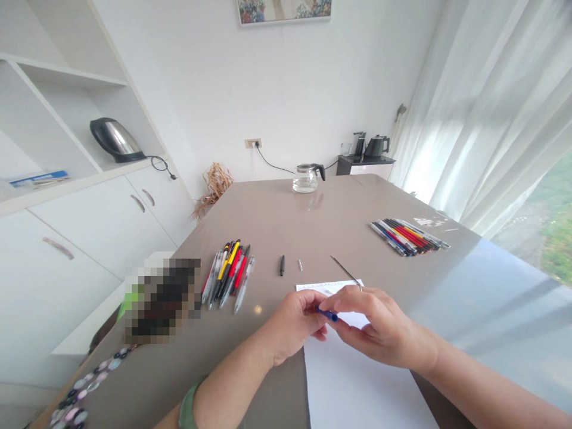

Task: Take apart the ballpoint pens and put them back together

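Over the white paper (353, 369), my left hand (297, 319) is closed around a blue pen barrel (329, 314). The barrel's open end points toward my right hand (379, 325), whose thumb and index finger pinch it from the other side. Beyond the right hand's knuckles a thin dark pen refill (343, 268) slants away; its near end is hidden, and whether the fingers touch it I cannot tell. Farther up on the table lie a short black pen part (282, 266) and a small whitish piece, maybe a spring (300, 265).
Left of my hands lies a bunch of pens (230, 274); another row of pens (406, 236) is at the right. A glass pot (305, 179) stands at the table's far end. A beaded strand (75, 387) and a blurred-out object (165, 301) are along the left edge.
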The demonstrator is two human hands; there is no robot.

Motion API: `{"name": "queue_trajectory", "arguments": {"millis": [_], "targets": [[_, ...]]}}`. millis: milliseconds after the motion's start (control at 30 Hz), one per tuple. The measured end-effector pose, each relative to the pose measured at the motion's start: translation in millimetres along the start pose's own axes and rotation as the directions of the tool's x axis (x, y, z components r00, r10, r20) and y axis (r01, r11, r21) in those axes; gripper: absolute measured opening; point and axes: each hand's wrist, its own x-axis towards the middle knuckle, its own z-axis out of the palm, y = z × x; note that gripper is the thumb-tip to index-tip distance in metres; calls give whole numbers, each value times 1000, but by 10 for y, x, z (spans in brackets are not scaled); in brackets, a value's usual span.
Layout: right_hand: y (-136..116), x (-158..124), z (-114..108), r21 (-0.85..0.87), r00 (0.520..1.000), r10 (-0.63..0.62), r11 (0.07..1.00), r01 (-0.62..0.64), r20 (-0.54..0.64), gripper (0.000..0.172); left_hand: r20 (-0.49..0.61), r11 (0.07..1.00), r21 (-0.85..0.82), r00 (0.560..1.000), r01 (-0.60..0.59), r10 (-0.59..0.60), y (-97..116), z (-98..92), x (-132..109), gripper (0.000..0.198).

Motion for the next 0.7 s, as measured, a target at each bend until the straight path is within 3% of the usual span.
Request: {"name": "queue_trajectory", "arguments": {"millis": [167, 300, 433, 500, 567, 633, 700], "targets": [[-18, 8, -19, 6, 1000, 18, 1000, -18, 14, 21, 15, 999, -3, 999, -40, 40, 2, -4, 0, 9], [-29, 9, -28, 33, 1000, 25, 999, -25, -6, 30, 1, 1000, -9, 1000, -28, 28, 16, 2, -2, 16], [-15, -1, 0, 58, 970, 204, 978, -198, -129, 25, -25, 1000, 10, 1000, 8, -8, -18, 3, 7, 19], [-3, 7, 15, 173, 928, 338, 934, -311, -155, 19, -40, 999, 18, 999, 36, -35, -53, -2, 15, 21], [17, 30, 22, 396, 846, 482, 840, -371, -228, 17, -45, 999, 13, 998, 45, -44, -82, -9, 19, 23], [58, 62, 19, 638, 740, 636, 668, -384, -220, 18, -46, 999, 8, 998, 38, -38, -94, -15, 18, 25], [126, 92, 5, 811, 653, 755, 415, -413, -53, 18, -47, 999, 11, 998, 33, -33, -92, -19, 12, 25]]}}
